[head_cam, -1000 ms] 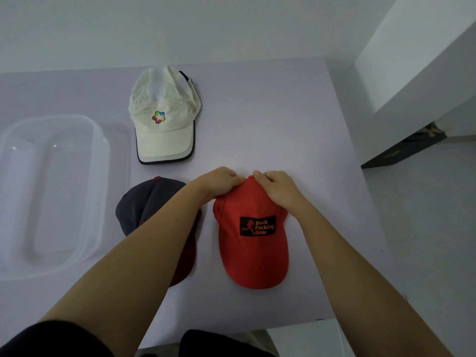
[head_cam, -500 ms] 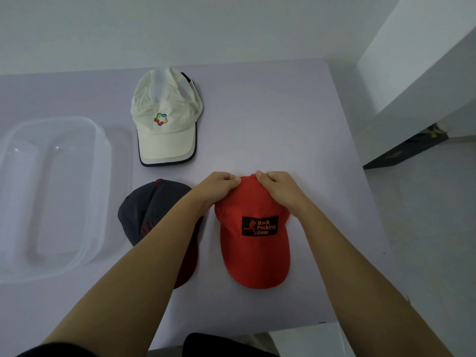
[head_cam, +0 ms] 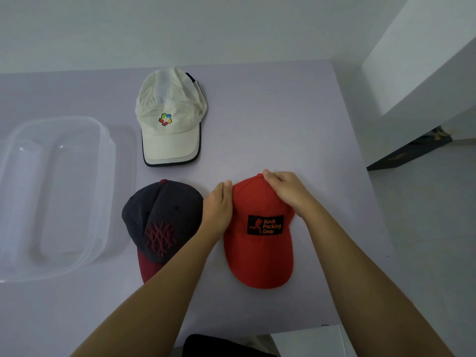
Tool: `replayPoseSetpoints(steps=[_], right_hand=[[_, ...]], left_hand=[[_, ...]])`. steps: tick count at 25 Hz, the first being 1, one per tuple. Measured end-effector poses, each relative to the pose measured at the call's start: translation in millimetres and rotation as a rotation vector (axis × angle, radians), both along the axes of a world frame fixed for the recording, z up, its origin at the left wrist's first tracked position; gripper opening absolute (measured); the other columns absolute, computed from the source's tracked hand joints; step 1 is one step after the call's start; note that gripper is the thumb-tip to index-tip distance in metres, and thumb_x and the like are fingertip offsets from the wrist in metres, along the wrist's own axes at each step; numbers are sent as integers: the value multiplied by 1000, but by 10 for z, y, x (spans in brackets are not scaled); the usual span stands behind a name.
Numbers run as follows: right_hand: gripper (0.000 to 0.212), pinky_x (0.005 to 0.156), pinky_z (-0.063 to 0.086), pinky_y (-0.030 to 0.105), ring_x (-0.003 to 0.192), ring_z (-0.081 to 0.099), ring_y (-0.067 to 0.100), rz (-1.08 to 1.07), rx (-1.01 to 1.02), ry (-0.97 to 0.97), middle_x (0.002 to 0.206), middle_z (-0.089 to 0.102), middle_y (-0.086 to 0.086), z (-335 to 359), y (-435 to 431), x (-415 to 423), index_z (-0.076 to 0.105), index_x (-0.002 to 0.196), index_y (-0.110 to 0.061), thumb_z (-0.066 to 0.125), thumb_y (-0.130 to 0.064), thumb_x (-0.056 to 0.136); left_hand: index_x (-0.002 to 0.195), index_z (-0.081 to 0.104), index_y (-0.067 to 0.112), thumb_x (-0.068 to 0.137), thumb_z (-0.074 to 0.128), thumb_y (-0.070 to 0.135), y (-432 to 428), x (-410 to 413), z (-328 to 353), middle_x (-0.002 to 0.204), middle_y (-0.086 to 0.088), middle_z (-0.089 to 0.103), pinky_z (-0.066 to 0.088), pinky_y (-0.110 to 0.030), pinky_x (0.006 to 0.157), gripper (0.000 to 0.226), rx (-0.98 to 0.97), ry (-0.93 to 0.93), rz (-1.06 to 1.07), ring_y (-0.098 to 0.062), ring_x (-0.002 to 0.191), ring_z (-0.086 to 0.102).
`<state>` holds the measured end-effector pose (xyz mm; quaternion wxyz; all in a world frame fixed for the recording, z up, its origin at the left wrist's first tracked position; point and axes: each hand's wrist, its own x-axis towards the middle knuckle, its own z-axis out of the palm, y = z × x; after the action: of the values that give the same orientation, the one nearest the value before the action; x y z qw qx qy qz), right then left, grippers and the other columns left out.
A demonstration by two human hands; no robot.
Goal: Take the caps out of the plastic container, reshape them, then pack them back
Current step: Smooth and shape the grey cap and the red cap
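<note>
The right hand [head_cam: 286, 190] sits on the top of the red cap [head_cam: 257, 253], its fingers curled down over the far right of the crown and gripping the cloth, with the fingertips [head_cam: 267, 175] just beside the small button at the peak. The left hand [head_cam: 218, 206] stands on its edge against the left side of the same crown, thumb and fingers roughly straight and pointing away from the person, pressing the side without any visible fold of cloth pinched between them. The red cap lies flat on the pale lilac table [head_cam: 270, 112], brim toward the person, and a black patch [head_cam: 265, 224] on its front reads "Back Packing Gear" in orange beside a running figure. Just to its left lies a dark grey cap [head_cam: 159, 210] with a maroon brim, a maroon button and maroon stitched lettering; the left forearm crosses over the near right part of its brim. Farther back on the table, apart from both, a cream cap [head_cam: 167, 104] with a many-coloured emblem and a dark-edged brim also points its brim toward the person. The clear plastic container [head_cam: 110, 176] stands at the left side of the table, near the dark grey cap, with none of the three caps inside it. To the right of the table are a white wall and a grey floor.
</note>
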<state>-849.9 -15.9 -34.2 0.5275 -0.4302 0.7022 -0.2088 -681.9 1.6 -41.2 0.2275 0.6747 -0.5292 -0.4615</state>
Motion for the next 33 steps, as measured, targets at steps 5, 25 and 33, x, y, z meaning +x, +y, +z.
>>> replayPoseSetpoints(steps=[5,25,33], right_hand=[[70,82,54,42,84,64,35,-2,-37,54,92,67,24,-12,-8,53,61,94,9,42,-58,90],[43,70,41,29,72,49,11,-196,-87,52,77,53,-3,-218,525,-289,57,84,-12,39,-49,95],[24,82,45,26,90,57,10,-253,-189,142,109,62,-12,-273,854,-490,64,113,-27,46,-31,97]], left_hand=[[71,43,28,101,21,42,67,-57,-12,69,8,46,36,-24,65,40,69,88,86,-6,66,46],[106,54,16,103,26,30,-45,-4,20,92,3,57,37,-22,76,31,-26,-2,-80,-10,83,52],[130,52,2,98,42,17,438,276,112,88,-10,68,54,-36,82,37,-52,-172,74,-21,79,66]])
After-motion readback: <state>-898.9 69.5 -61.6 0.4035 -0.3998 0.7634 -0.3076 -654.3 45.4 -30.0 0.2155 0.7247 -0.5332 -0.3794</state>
